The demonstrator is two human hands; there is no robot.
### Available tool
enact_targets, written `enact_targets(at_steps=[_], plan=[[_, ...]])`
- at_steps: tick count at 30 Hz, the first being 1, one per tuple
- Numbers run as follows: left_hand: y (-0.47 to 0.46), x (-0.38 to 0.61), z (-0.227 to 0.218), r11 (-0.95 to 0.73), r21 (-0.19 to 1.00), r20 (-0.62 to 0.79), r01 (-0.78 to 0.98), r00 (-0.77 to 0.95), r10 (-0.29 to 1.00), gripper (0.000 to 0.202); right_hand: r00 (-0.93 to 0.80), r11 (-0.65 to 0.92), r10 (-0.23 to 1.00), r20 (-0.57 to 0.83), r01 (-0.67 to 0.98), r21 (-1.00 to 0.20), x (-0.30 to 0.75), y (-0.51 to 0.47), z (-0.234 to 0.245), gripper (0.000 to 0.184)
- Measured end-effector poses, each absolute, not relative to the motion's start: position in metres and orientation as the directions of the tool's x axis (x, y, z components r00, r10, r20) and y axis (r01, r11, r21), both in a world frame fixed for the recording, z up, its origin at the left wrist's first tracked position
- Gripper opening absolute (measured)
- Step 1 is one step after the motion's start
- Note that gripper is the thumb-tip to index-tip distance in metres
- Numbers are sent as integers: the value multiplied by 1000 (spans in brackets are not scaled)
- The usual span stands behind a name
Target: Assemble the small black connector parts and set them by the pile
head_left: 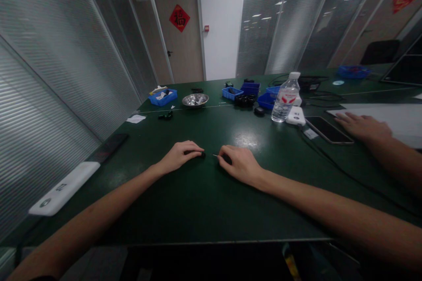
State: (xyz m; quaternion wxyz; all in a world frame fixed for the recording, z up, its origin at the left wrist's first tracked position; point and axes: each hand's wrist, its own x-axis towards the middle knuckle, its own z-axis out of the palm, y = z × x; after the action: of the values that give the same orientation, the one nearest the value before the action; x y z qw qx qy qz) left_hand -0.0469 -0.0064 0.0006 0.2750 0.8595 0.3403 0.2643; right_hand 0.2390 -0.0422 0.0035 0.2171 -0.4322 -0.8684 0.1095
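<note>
My left hand [182, 155] is closed, its fingertips and thumb pinching a small black part [203, 155] just above the green table [198, 210]. Across a narrow gap, my right hand [240, 163] is curled around a thin metal-tipped tool [215, 155]. Its slim silver shaft points left at the black part and does not touch it. Most of the tool is hidden in the palm, so its exact kind cannot be made out.
Farther back are a metal bowl [195, 100], a blue tray [163, 97], more blue bins [249, 88] and a black piece [166, 115]. On the right are a water bottle [286, 99], a phone [329, 130] and another person's hand [364, 126]. A white device [64, 189] lies left.
</note>
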Motion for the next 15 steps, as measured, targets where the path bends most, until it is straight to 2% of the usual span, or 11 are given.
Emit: enact_targets(at_steps=[8, 11, 15], plan=[[2, -59, 2, -581, 614, 288, 534, 534, 795, 28, -560, 622, 783, 272, 684, -381, 240, -42, 3, 18], [10, -69, 1, -579, 526, 329, 623, 479, 814, 29, -560, 625, 780, 278, 684, -376, 240, -42, 3, 18], [22, -83, -8, -583, 412, 295, 700, 503, 812, 28, -564, 631, 776, 283, 679, -376, 240, -42, 3, 18]])
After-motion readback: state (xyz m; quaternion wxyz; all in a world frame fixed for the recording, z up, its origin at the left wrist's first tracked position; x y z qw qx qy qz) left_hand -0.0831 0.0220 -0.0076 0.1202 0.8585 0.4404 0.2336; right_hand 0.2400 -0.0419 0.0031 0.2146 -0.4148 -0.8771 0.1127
